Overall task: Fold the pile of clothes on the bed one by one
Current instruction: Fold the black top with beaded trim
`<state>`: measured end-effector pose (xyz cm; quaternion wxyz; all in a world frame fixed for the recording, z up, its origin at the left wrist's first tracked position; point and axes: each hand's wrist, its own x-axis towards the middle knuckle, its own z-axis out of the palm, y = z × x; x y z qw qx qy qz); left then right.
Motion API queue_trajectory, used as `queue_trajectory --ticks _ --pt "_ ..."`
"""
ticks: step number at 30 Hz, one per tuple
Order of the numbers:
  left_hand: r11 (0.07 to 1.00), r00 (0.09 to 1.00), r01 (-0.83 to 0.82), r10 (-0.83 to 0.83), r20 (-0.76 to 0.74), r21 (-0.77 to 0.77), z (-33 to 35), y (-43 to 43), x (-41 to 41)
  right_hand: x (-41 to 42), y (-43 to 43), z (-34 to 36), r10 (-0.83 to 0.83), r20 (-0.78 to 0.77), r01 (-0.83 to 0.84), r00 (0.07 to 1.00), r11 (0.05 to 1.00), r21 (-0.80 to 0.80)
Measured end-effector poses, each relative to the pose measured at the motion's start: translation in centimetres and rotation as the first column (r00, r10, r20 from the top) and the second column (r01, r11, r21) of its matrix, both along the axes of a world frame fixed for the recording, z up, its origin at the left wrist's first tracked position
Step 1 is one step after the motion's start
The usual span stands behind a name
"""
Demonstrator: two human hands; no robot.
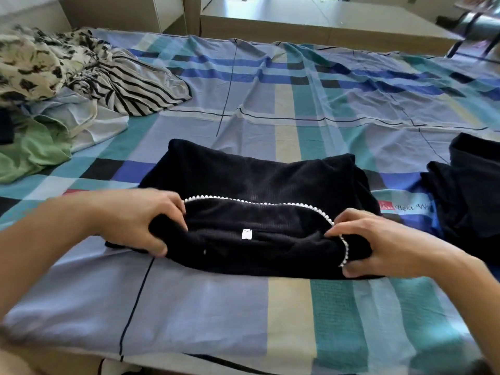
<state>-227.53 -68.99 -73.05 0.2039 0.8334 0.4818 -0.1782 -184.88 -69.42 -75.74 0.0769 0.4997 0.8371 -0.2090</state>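
Observation:
A black knit garment (243,180) with a white beaded neckline lies flat in the middle of the bed, its near edge rolled up toward me. My left hand (140,220) grips the left end of that near edge, thumb under and fingers over the fabric. My right hand (378,242) pinches the right end beside the beaded trim. A small white label shows inside the collar between my hands. A pile of unfolded clothes (54,85) sits at the far left: a cream and black print, a striped piece, a pale blue one and a green one.
The bed carries a blue, teal and cream checked sheet (297,98). Another black garment (470,190) lies at the right edge. A pale wooden platform (324,23) runs behind the bed. The bed's near edge is just below my forearms.

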Motion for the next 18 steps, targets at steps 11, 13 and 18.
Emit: queue_trajectory --ticks 11,13,18 --pt "0.748 0.751 -0.604 0.418 0.511 0.274 -1.6 7.7 -0.3 1.3 7.3 -2.6 -0.556 -0.565 0.726 0.610 0.677 0.117" --pt "0.630 0.592 -0.761 0.575 0.564 0.156 -3.3 9.8 -0.5 1.2 8.8 -3.9 -0.646 -0.544 0.779 0.536 0.626 0.024" --pt "0.421 0.253 -0.888 0.783 0.569 -0.185 -5.8 12.5 0.0 -0.1 10.6 -5.0 -0.683 -0.566 0.761 0.461 0.632 -0.143"
